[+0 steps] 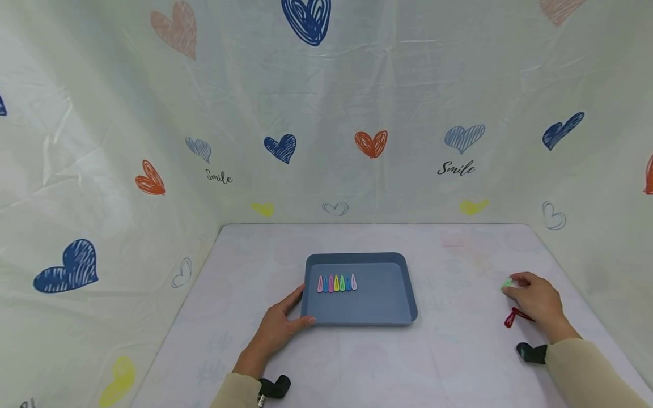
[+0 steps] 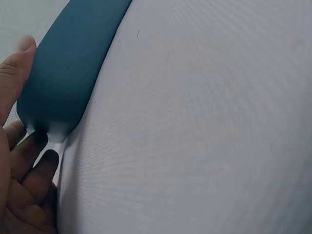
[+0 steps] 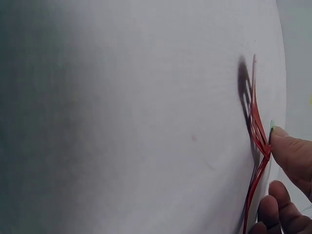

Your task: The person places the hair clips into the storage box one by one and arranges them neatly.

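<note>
A blue-grey tray [image 1: 367,309] lies on the table with a row of several colourful snap hair clips [image 1: 336,283] inside it. My left hand [image 1: 278,328] holds the tray by its front left corner. In the left wrist view the thumb [image 2: 17,73] lies along the tray's wall and the other fingers bend against the corner. Off to the right, my right hand [image 1: 538,297] pinches a small green hair clip [image 1: 507,282] between thumb and fingertips. Just below that hand lies a dark red V-shaped item [image 1: 510,319], apparently red clips, partly covered by the hand.
The pale table [image 1: 449,362] ends at a back edge where a curtain [image 1: 408,85] printed with hearts hangs. The curtain also closes off both sides. Black wrist straps [image 1: 275,387] sit on both forearms.
</note>
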The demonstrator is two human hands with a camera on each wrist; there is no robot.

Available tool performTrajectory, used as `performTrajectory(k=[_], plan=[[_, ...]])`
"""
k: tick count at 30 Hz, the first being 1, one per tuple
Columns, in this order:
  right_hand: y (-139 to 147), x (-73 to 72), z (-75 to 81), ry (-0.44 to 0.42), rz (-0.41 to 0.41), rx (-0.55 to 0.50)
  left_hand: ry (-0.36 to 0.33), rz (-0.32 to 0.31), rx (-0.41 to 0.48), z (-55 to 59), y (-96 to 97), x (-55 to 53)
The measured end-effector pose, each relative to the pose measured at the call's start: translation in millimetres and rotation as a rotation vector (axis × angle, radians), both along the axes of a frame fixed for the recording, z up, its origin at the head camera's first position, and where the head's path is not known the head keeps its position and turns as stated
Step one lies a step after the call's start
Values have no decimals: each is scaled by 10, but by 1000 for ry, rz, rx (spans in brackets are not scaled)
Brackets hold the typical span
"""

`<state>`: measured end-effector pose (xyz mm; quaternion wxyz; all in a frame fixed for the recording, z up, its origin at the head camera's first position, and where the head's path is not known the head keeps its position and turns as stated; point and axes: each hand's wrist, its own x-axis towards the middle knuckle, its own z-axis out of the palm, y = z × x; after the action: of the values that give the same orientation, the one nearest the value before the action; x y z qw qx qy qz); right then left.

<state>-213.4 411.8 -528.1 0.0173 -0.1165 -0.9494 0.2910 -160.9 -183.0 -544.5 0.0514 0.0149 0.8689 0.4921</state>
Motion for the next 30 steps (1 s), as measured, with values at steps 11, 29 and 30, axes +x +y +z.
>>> performTrajectory(k=[11,29,30], plan=[[-79,20,20,53,41,24,-5,16,-14,15,18,5],[-191,11,68,121,72,39,-13,21,-8,18,27,5],[-192,16,69,122,58,38,-16,21,-6,20,28,5]])
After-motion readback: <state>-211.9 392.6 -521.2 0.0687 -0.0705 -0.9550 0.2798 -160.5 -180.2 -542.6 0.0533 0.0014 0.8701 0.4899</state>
